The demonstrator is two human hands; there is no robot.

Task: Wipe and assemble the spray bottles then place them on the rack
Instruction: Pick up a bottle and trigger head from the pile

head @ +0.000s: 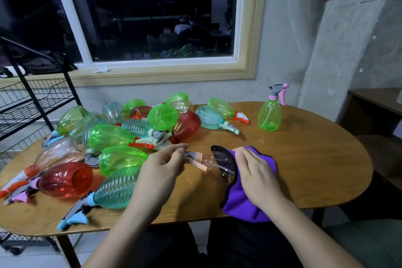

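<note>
Above the tabletop [304, 159], the left hand [161, 167] gripped the sprayer end of a clear pinkish bottle [215, 164] held on its side. The right hand [254, 172] clutched a purple cloth [241, 202] against the bottle's base. A heap of bottles [113, 137] lay to the left, near a black wire rack [32, 102]. One green bottle [269, 115] stood upright, well apart.

Roughly twenty spray bottles [111, 136], one cloth [245, 202]

The purple cloth [243, 200] partly hides the base of the clear pinkish spray bottle [214, 164]; the left edge cuts the black wire rack [32, 102].
</note>
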